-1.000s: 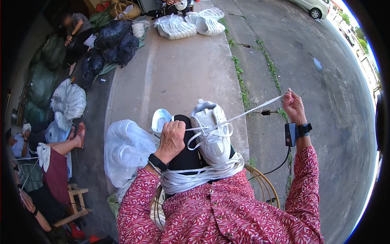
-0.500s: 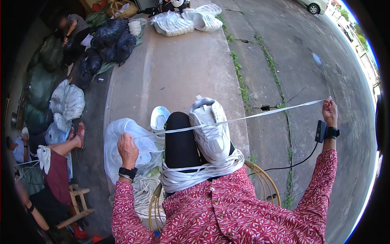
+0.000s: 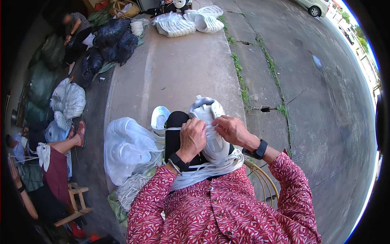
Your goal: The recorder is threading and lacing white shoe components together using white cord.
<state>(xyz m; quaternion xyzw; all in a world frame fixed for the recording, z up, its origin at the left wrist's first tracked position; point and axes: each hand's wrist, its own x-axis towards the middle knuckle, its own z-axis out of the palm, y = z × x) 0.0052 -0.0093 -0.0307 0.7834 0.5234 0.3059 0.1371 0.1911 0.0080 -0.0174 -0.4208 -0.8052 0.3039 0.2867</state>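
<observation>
A white sneaker rests on my lap over my right thigh, its toe toward me. My left hand is closed over the laced front, and a flat white shoelace runs out from it to the left. Close by on the right, my right hand pinches the lace at the eyelets. The exact grip of the left fingertips is partly hidden. Across my lap lies a loose bundle of white laces. Beside my left knee stands another white shoe piece.
A translucent plastic bag and a heap of white cords sit at my left. Co-workers are along the left side, near a wooden stool, black bags and white bundles. More white bundles lie ahead.
Both hands have come together over the sneaker from wide apart, where they stretched the lace between them. The lace is now drawn in at the shoe's front.
</observation>
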